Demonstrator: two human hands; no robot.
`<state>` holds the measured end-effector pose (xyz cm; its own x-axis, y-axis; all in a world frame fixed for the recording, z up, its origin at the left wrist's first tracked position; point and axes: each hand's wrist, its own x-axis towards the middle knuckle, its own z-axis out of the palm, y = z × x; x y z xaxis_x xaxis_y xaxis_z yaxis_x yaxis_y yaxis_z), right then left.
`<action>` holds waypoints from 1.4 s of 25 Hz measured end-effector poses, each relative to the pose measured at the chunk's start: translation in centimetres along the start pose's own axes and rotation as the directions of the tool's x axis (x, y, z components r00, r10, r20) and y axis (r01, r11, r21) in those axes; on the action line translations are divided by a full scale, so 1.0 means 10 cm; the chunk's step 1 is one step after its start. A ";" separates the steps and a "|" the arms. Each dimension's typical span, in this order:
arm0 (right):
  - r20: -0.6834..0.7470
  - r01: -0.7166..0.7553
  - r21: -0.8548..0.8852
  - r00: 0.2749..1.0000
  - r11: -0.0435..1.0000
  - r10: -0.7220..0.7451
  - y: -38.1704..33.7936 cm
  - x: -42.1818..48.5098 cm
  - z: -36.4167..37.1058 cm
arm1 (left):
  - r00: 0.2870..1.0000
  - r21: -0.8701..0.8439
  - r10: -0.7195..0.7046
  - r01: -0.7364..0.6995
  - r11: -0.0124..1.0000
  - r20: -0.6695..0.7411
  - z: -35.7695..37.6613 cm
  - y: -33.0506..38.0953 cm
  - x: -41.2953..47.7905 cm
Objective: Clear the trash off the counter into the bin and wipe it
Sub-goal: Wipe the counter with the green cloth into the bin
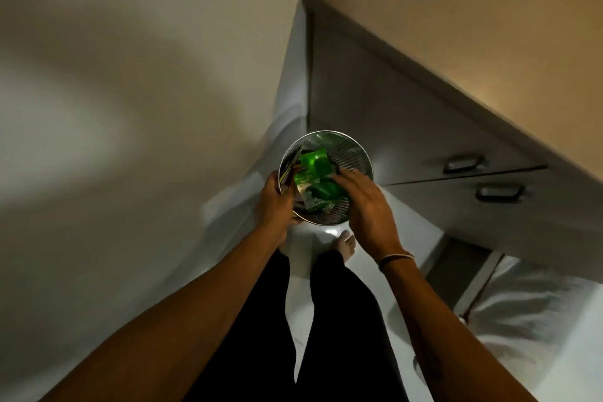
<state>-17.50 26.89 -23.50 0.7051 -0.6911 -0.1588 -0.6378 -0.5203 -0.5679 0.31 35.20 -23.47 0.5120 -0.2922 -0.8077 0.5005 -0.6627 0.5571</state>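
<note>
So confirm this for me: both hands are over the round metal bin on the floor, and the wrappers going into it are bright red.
Not quite. The head view shows both hands, left hand and right hand, over the round metal bin on the floor, but the wrappers going into it are bright green, not red.

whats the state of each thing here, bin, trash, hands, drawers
bin: upright on the floor, open-topped, partly filled
green wrappers: inside the bin
left hand: at the bin's near rim, holding flat wrappers
right hand: over the bin, fingers spread, touching the green wrappers
drawers: shut
</note>
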 end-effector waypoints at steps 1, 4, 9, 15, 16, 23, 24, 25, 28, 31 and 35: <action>-0.008 -0.044 0.054 0.999 0.998 0.044 0.15 0.02 0.23 | 0.999 -0.024 -0.035 0.035 0.999 0.004 0.05 -0.20 0.24; -0.019 -0.133 0.219 0.990 0.967 0.140 0.69 0.12 1.03 | 0.993 -0.087 -0.118 0.119 0.989 0.011 0.24 -0.85 1.14; 0.044 -0.210 0.241 0.978 0.947 0.206 1.53 0.40 2.20 | 0.989 -0.163 -0.144 0.145 0.976 0.022 0.58 -1.66 2.38; 0.093 -0.211 0.234 0.976 0.949 0.195 2.07 0.72 2.74 | 0.998 -0.100 -0.050 0.045 0.994 -0.048 0.85 -2.04 3.18; 0.102 -0.189 0.221 0.980 0.957 0.170 2.09 0.78 2.77 | 0.999 -0.100 -0.027 0.023 0.995 -0.043 0.85 -2.04 3.26; 0.109 -0.190 0.214 0.979 0.958 0.170 1.96 1.18 2.62 | 0.987 -0.047 0.143 -0.146 0.988 -0.070 0.71 -1.65 3.38; 0.112 -0.189 0.205 0.979 0.960 0.169 1.89 1.13 2.54 | 0.983 0.085 0.166 -0.159 0.984 -0.079 0.64 -1.58 3.26; 0.106 -0.191 0.193 0.979 0.962 0.174 1.78 1.06 2.42 | 0.977 0.253 0.206 -0.184 0.950 -0.062 0.55 -1.53 3.09; 0.056 -0.238 0.177 0.971 0.955 0.231 1.32 0.70 1.89 | 0.899 0.589 0.401 -0.424 0.688 0.178 0.32 -1.29 2.26; 0.000 -0.311 0.179 0.949 0.933 0.316 0.69 0.36 1.18 | 0.799 0.769 0.447 -0.559 0.310 0.401 0.12 -0.81 1.40; -0.229 -0.288 0.131 0.922 0.949 0.312 -0.22 0.08 -0.07 | 0.615 0.795 0.622 -0.606 -0.020 0.484 -0.12 0.19 0.17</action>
<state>-15.75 27.11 -21.86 0.3803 -0.9144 -0.1388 -0.7679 -0.2286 -0.5984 2.95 34.31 -23.53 0.2887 -0.9260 -0.2435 -0.8753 -0.3583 0.3248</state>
